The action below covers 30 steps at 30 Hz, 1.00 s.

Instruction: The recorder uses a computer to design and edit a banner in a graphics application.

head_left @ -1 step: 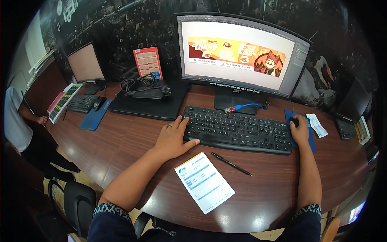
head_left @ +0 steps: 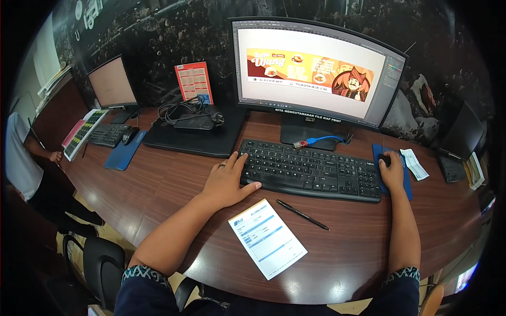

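Observation:
At the left end of a black keyboard, my left hand lies with its fingers apart, the fingertips on the leftmost keys and the thumb stretched along the near edge. A ring sits on one finger. My right hand is curved over a black computer mouse on a blue mouse pad; the hand hides part of the mouse. Behind the keyboard, a large monitor displays an orange and yellow food banner with a cartoon figure. Nearer me lie a printed paper form and a black pen.
A closed black laptop carries a power adapter with coiled cable. A red and white calendar stands behind it. Blue cable and a paper slip lie nearby. At far left, a person stands beside the curved desk.

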Available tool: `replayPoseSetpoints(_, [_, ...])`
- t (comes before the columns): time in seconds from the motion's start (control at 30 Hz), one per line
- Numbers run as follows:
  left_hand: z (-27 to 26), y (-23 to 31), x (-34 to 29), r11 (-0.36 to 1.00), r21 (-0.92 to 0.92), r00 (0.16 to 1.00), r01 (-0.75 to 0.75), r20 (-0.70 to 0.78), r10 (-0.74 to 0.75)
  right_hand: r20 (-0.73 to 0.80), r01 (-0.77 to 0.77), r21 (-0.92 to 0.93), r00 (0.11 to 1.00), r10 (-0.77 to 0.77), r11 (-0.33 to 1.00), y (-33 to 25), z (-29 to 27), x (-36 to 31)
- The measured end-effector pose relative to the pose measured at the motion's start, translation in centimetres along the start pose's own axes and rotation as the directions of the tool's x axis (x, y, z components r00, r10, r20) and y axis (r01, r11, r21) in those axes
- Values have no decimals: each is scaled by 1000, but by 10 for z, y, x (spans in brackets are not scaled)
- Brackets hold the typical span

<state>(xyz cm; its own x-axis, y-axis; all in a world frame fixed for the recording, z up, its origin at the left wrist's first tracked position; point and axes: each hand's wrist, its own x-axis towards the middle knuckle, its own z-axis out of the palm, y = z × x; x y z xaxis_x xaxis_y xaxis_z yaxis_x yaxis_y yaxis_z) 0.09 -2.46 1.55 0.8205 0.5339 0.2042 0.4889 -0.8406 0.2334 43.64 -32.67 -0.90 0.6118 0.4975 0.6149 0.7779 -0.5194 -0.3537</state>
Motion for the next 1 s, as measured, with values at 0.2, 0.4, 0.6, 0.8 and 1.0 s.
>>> replayPoseSetpoints(0.2, [-1, -1, 4, 1000, 4, 1000, -5, 13, 5, 6, -18, -11, 1000, 18, 1000, -1, -1, 2])
replayPoseSetpoints(0.4, [-2, -2, 5, 1000, -27, 1000, -12, 2, 12, 14, -20, -13, 1000, 20, 1000, -1, 2, 5])
replayPoseSetpoints(0.6, [-6, 2, 4, 1000, -18, 1000, 19, 14, -18, 15, -26, -3, 1000, 26, 1000, -9, -1, 3])
replayPoseSetpoints(0.8, [-6, 3, 2, 1000, -15, 999, 10, 42, -9, 26, -7, 10, 1000, 7, 1000, -5, -4, 1])
replayPoseSetpoints(1.0, [-7, 2, 3, 1000, -13, 999, 18, 49, -17, -25, -16, 4, 1000, 16, 1000, -6, -4, 3])
